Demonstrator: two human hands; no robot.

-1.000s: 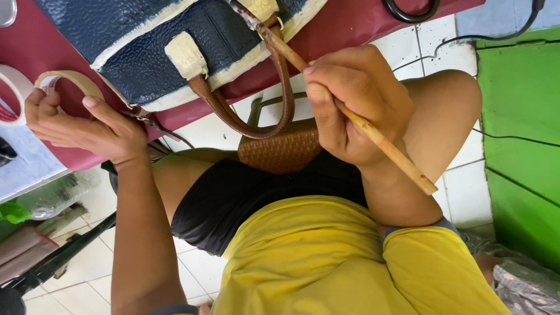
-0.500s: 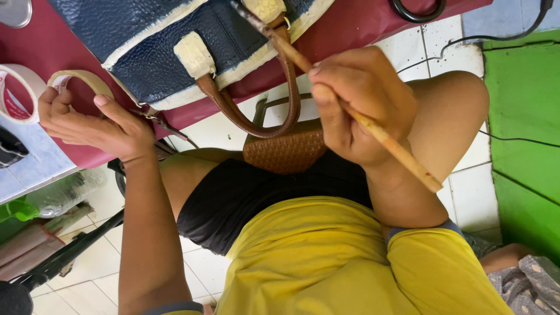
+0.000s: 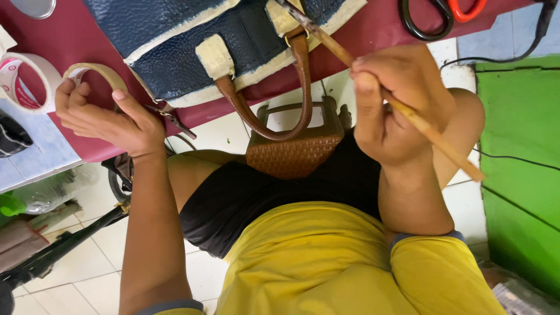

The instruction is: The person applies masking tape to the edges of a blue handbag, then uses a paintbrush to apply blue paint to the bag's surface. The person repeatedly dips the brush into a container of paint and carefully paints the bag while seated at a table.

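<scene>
We are still gripping the brush [image 3: 408, 111] in our right hand [image 3: 402, 99], its tip now nearer the bag [image 3: 192, 46] on the desk [image 3: 76, 41], left hand [image 3: 111, 116] clasping the strap [image 3: 96, 71].

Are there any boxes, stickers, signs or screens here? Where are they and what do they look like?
No boxes, signs or screens show.
Tape roll: far left on the table edge, a white ring with red printing inside its core, beside the left hand.
Printed packet or paper: bottom right corner on the floor, greyish with small print, mostly cut off, so its kind is unclear.
</scene>
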